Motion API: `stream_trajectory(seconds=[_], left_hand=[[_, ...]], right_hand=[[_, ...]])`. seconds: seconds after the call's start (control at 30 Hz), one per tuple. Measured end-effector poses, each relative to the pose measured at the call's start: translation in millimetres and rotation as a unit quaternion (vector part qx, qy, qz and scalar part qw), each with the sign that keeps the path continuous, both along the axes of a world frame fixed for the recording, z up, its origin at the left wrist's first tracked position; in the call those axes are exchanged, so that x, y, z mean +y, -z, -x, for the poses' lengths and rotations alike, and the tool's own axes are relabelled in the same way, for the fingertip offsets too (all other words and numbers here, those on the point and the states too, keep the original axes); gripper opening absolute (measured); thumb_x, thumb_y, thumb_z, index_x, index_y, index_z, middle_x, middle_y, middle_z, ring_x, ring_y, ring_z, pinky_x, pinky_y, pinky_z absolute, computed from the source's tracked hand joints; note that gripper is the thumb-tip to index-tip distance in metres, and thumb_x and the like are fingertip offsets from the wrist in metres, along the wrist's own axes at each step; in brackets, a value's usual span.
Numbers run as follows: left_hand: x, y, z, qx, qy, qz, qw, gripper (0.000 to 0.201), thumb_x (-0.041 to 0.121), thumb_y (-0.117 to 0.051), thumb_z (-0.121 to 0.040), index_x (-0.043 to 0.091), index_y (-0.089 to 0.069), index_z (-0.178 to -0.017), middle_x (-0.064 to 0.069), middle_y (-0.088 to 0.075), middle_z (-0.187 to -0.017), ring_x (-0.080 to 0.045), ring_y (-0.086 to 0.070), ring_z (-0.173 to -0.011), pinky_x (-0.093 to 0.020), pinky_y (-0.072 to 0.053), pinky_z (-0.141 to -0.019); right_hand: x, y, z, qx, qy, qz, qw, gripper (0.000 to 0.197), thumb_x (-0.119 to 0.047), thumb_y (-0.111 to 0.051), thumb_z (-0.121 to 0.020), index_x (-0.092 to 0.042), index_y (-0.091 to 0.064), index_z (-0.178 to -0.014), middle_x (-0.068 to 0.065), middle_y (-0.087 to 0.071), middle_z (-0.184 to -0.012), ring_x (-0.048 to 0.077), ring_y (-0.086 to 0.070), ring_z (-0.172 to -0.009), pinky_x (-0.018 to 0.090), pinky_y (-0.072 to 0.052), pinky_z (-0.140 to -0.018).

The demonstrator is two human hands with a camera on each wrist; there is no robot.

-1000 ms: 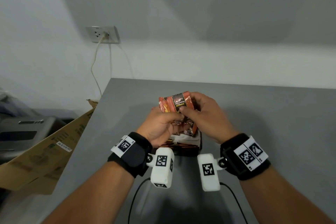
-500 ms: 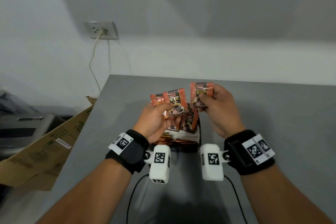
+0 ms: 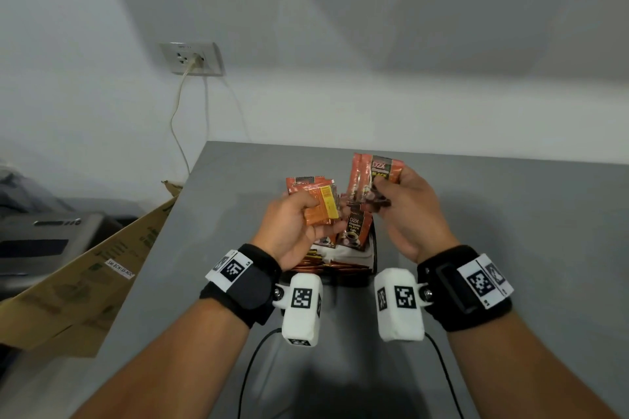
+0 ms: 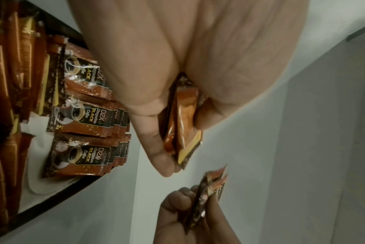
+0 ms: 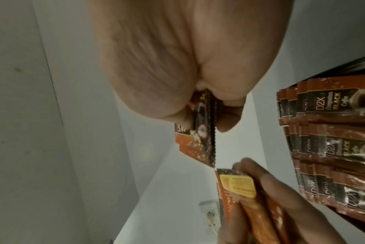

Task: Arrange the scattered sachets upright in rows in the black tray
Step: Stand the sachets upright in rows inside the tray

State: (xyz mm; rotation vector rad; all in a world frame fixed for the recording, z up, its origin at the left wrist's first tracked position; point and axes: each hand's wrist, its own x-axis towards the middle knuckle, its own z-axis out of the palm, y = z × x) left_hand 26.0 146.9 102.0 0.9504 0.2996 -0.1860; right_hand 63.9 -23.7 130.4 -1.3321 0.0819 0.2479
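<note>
Both hands up over the black rectangular plastic tray (image 3: 374,248), which sits on the grey flat table (image 3: 510,214) right in front of the person. Left hand (image 3: 292,228) has its grip clamped on a small stack of orange foil coffee sachets (image 3: 315,202), thumb on top, backs facing up w/ a yellow label panel showing; held just above the tray's far-left part. Right hand (image 3: 406,211) pinches a second small bunch of orange-and-black foil sachets (image 3: 372,177) betw. thumb and fingers, fronts toward the camera, "D2X BLACK" print readable, above the tray's far-right part. The two bunches are near each other but apart. Inside the tray, more sachets of the same brand (image 4: 83,115) stand upright in packed rows, fronts facing one way; thin brown stick packs (image 4: 4,82) fill the near side of the tray, w/ white paper (image 4: 39,184) next to them. Past the table's left edge, beyond the tray: brown cardboard sheet (image 3: 85,282); white wall socket (image 3: 192,58) w/ a cord plugged in.
</note>
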Motion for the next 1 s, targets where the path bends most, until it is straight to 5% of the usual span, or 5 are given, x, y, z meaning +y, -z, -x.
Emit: stream_trajectory(seconds=[0.33,0.47,0.6,0.87,1.0], left_hand=[[-7.1,-3.1,0.0,-0.048,0.002,-0.091,0.995,0.032,0.014,-0.064,-0.095,-0.002,-0.062,-0.122,-0.017,-0.07,-0.098,-0.021,-0.07,-0.082,-0.029,-0.056,-0.064],[-1.7,-7.1,-3.0,-0.015,-0.012,-0.02,1.0,0.028,0.037,-0.069,-0.085,0.014,-0.067,-0.099,-0.006,-0.065,-0.084,-0.016,-0.063,-0.072,-0.03,-0.053,-0.068],[0.8,-6.0,-7.0,-0.031,-0.047,-0.079,0.995,0.004,-0.001,-0.062,-0.092,0.004,-0.062,-0.092,-0.009,-0.066,-0.079,-0.02,-0.066,-0.075,-0.029,-0.056,-0.065],[14.6,-5.0,-7.4,-0.043,-0.056,-0.13,0.989,0.017,-0.011,-0.06,-0.089,0.006,-0.059,-0.087,-0.011,-0.065,-0.077,-0.023,-0.064,-0.068,-0.027,-0.05,-0.053],[10.1,-11.1,-5.6,-0.061,0.019,-0.155,0.986,0.029,-0.012,-0.06,-0.089,-0.002,-0.062,-0.116,-0.017,-0.07,-0.093,-0.022,-0.065,-0.071,-0.025,-0.049,-0.053]], right_hand=[[1.3,3.1,7.2,-0.047,-0.07,0.078,0.993,0.021,-0.003,-0.052,-0.1,-0.011,-0.07,-0.106,0.007,-0.075,-0.095,0.016,-0.069,-0.081,0.034,-0.057,-0.078],[-2.8,9.2,10.7,-0.311,-0.022,0.317,0.896,0.024,-0.007,-0.061,-0.095,-0.025,-0.074,-0.103,-0.011,-0.071,-0.097,0.003,-0.065,-0.09,0.018,-0.051,-0.083],[-0.8,18.8,18.5,-0.4,-0.129,0.363,0.832,0.031,0.0,-0.067,-0.09,-0.019,-0.076,-0.113,-0.016,-0.063,-0.101,-0.007,-0.057,-0.092,0.004,-0.041,-0.082],[-13.7,9.7,11.1,-0.14,-0.053,0.121,0.981,0.025,0.001,-0.056,-0.096,-0.017,-0.074,-0.099,0.006,-0.076,-0.093,0.018,-0.068,-0.081,0.035,-0.054,-0.076],[-9.2,7.5,4.1,-0.048,-0.136,0.111,0.983,0.021,-0.005,-0.054,-0.1,-0.012,-0.071,-0.108,0.009,-0.077,-0.101,0.022,-0.072,-0.09,0.038,-0.056,-0.085]])
